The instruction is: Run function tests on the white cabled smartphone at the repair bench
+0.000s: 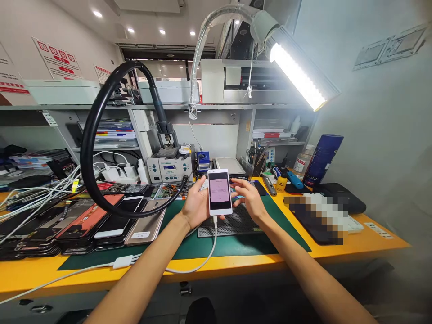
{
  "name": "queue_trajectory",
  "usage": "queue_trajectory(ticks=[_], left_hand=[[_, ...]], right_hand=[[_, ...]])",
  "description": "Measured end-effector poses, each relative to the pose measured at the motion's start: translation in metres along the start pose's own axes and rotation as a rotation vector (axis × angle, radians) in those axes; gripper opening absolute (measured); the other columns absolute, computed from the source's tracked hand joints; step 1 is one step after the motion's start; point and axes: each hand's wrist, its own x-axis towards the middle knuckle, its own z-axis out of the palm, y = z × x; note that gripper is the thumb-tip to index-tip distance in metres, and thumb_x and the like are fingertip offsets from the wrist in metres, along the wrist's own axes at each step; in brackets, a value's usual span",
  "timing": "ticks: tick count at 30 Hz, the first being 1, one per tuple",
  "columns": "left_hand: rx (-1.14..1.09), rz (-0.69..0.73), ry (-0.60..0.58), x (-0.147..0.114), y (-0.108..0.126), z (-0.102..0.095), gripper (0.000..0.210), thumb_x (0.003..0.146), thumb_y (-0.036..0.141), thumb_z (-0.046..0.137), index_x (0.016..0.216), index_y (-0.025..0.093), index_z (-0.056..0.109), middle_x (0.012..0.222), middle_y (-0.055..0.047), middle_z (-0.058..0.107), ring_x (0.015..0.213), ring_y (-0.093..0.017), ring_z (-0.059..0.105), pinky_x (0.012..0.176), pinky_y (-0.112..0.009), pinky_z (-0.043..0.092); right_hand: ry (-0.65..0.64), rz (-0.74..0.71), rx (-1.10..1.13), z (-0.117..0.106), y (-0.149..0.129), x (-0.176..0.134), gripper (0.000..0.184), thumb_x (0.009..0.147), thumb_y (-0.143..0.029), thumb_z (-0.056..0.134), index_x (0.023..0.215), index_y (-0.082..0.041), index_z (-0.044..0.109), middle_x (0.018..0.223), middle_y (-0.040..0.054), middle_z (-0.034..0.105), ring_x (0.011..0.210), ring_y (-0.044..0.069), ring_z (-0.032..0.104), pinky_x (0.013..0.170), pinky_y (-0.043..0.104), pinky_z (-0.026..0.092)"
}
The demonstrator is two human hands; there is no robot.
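Note:
A white smartphone (220,192) is held upright over the workbench, its lit screen showing a pale pinkish panel with small text. My left hand (196,203) is closed around the phone's left side, with fingers behind it. Close to the right edge is my right hand (250,199), its fingers spread and slightly curled, apparently holding nothing. Into the phone's lower end runs a white charging cable (215,238), which loops down toward the bench edge. Beneath both hands lie a dark perforated pad (232,223) and a green mat (189,245).
Stacked phones and phone parts (91,220) cover the left side. A hot-air station (170,169) with a thick black hose (86,135) stands behind them. At right are a yellow bottle (281,184), a blue can (323,158) and dark devices. A lamp (297,74) hangs overhead.

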Motion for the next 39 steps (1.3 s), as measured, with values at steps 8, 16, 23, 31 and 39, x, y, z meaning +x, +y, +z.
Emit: queue_trajectory(ticks=[8,16,23,31,39], left_hand=[[0.001,0.05,0.038,0.001,0.001,0.001,0.068,0.101,0.063,0.031,0.128,0.013,0.067,0.104,-0.019,0.074,0.093,-0.033,0.071,0.073,-0.044,0.058],[-0.019,0.16,0.006,0.0,0.002,-0.001,0.067,0.098,0.067,0.04,0.134,0.016,0.064,0.106,-0.018,0.074,0.093,-0.033,0.071,0.074,-0.044,0.059],[-0.056,0.145,-0.004,0.0,0.004,0.002,0.06,0.107,0.051,0.027,0.137,0.013,0.062,0.109,-0.02,0.075,0.089,-0.028,0.074,0.073,-0.04,0.061],[-0.062,0.037,0.03,-0.004,0.008,-0.001,0.061,0.107,0.051,0.028,0.136,0.01,0.062,0.116,-0.023,0.074,0.097,-0.033,0.074,0.08,-0.053,0.061],[-0.103,0.032,-0.05,-0.001,0.006,-0.01,0.053,0.107,0.046,0.036,0.135,0.009,0.061,0.119,-0.023,0.072,0.1,-0.036,0.074,0.084,-0.06,0.059]], right_hand=[[0.079,-0.115,-0.142,0.0,0.005,-0.002,0.036,0.085,-0.037,0.058,0.114,-0.018,0.069,0.113,0.0093,0.069,0.087,0.02,0.067,0.061,0.029,0.053],[0.178,-0.142,-0.089,0.005,0.004,-0.005,0.027,0.081,-0.042,0.063,0.091,-0.018,0.072,0.082,0.0063,0.069,0.062,0.016,0.055,0.047,0.027,0.036],[0.227,-0.111,0.007,0.005,0.008,0.002,0.026,0.071,-0.043,0.068,0.078,-0.018,0.071,0.068,0.0026,0.065,0.053,0.013,0.047,0.044,0.025,0.03],[0.18,0.106,0.11,-0.005,0.011,0.027,0.026,0.074,-0.042,0.066,0.078,-0.016,0.07,0.072,0.0052,0.068,0.053,0.014,0.056,0.043,0.024,0.032],[-0.166,0.491,0.299,0.006,-0.011,0.052,0.042,0.099,-0.048,0.036,0.091,-0.015,0.061,0.071,0.0062,0.063,0.056,0.019,0.06,0.056,0.032,0.05]])
